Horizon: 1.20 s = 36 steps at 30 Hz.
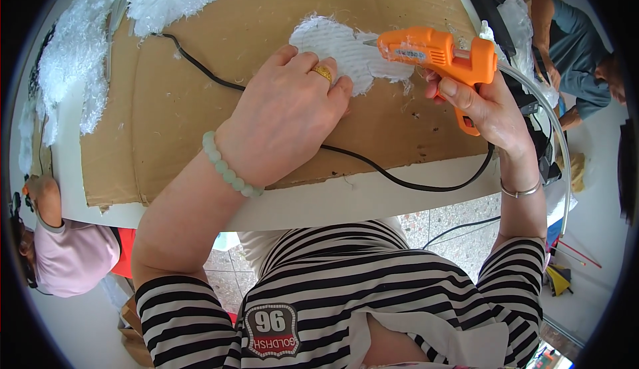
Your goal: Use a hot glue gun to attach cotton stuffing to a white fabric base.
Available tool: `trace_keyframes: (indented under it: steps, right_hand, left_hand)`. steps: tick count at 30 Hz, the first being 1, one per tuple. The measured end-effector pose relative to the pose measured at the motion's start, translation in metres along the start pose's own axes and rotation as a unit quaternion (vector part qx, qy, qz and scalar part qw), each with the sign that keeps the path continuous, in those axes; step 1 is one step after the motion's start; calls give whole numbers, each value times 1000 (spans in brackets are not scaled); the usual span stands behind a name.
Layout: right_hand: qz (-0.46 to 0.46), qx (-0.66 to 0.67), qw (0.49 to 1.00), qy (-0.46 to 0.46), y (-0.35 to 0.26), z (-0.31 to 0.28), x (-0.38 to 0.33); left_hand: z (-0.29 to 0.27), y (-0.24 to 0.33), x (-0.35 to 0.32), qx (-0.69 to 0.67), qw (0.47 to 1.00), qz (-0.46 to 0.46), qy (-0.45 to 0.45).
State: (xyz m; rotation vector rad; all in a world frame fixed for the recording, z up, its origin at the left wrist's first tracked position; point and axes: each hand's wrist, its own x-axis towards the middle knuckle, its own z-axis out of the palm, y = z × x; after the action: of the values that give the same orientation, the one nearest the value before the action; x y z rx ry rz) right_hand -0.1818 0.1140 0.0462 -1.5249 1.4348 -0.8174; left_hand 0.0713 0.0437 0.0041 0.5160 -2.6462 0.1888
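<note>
My left hand (286,112) presses its fingers flat on a white fringed fabric piece (346,46) that lies on a brown cardboard sheet (200,102). It wears a gold ring and a pale green bead bracelet. My right hand (482,106) grips an orange glue gun (439,52) by its handle, a finger on the trigger. The gun's nozzle points left and touches the fabric's upper right part. A clear glue stick (539,99) trails from the gun's back. Its black cord (399,179) loops under my left hand and across the cardboard.
The cardboard covers a white table (346,202). Heaps of white fluffy fibre (86,42) lie at the far left. One person sits low at the left (63,249), another at the upper right (579,42). Dark objects and plastic bags crowd the table's right end.
</note>
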Motion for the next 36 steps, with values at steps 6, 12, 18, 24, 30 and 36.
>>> trace_keyframes:
  steps: [6,12,18,24,30,36]
  right_hand:
    - [2,-29,1000,-12,2,0,10]
    - [7,-49,999,-3,0,2,11]
    - [27,-69,997,3,0,-3,9]
    - [21,-59,998,10,-1,-6,4]
    - [48,-81,995,12,3,-19,-4]
    - [53,-89,994,40,1,-26,-16]
  left_hand:
    - [-5,3,0,-19,998,-25,-46]
    - [-4,1,-1,-19,999,-23,-38]
    - [2,-1,-2,-10,1000,-4,12]
    - [0,-1,-1,-13,1000,-7,0]
    - [-2,0,-1,-18,999,-22,-21]
    - [1,-1,-1,-18,1000,-15,7]
